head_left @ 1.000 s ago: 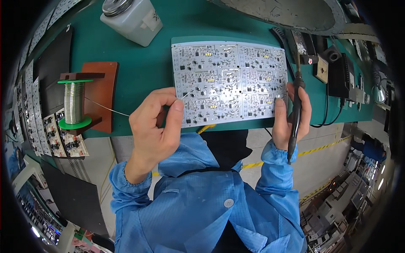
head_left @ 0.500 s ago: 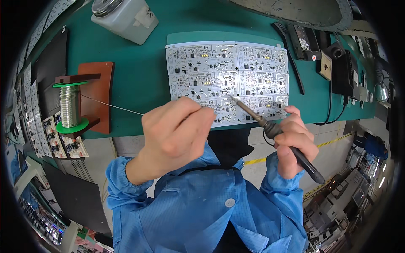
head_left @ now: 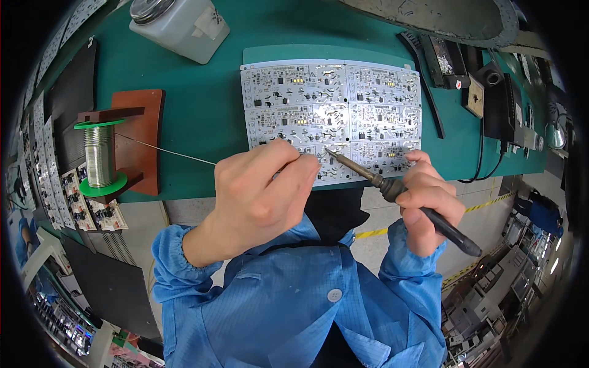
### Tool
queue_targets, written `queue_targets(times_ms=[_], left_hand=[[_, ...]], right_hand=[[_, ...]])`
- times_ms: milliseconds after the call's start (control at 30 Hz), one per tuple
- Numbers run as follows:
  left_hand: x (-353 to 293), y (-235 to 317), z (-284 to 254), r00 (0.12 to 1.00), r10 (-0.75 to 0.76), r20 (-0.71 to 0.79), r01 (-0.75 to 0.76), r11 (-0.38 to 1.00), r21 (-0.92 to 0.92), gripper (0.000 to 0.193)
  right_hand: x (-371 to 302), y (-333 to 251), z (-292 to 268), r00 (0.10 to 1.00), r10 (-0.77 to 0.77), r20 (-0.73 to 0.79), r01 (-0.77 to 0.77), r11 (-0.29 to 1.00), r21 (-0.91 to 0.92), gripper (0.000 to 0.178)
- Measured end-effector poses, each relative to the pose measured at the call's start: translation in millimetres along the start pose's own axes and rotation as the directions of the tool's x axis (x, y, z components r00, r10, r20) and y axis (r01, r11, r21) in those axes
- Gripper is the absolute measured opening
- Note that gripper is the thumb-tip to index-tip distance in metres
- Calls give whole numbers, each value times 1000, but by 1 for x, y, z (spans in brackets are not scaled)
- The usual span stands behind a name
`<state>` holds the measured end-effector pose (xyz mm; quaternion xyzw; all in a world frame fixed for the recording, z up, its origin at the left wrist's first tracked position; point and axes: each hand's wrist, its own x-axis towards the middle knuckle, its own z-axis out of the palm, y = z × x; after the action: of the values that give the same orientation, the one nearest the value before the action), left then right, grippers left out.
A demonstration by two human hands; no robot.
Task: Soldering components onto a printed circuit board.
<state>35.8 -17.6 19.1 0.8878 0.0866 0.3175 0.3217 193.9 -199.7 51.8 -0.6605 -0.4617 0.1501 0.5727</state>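
Observation:
In my right hand (head_left: 431, 202) is a soldering iron (head_left: 392, 187), its tip slanting up and left over the lower middle of a white circuit board panel (head_left: 297, 110). Whether the tip touches the board I cannot tell. My left hand (head_left: 261, 196) is pinched on the solder wire (head_left: 175, 151), which runs from a spool (head_left: 99, 156) with green flanges. That hand covers the panel's lower left corner, and the wire's end is hidden by the fingers. The panel lies flat, divided into several sections full of small components.
A brown stand (head_left: 147, 141) carries the spool. A translucent bottle (head_left: 184, 30) with a metal lid stands at the far left. At the right lie a black brush (head_left: 423, 80) and a black box-shaped device (head_left: 503, 110) with a cable. More boards (head_left: 92, 208) are stacked at the left.
The iron's tip has moved slightly left and down over the panel, its handle shifting a little right. My left hand has edged right with the solder wire.

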Motion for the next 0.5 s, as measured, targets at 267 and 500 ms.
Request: queue_targets(times_ms=[267, 500], left_hand=[[6, 2, 1, 998, -3, 70, 2, 1000, 25, 18], [11, 2, -5, 999, -53, -1, 53, 998, -19, 16]], right_hand=[[10, 7, -8, 998, 45, 39, -49, 992, 119, 17], [11, 11, -8, 999, 14, 49, -20, 991, 129, 19]])
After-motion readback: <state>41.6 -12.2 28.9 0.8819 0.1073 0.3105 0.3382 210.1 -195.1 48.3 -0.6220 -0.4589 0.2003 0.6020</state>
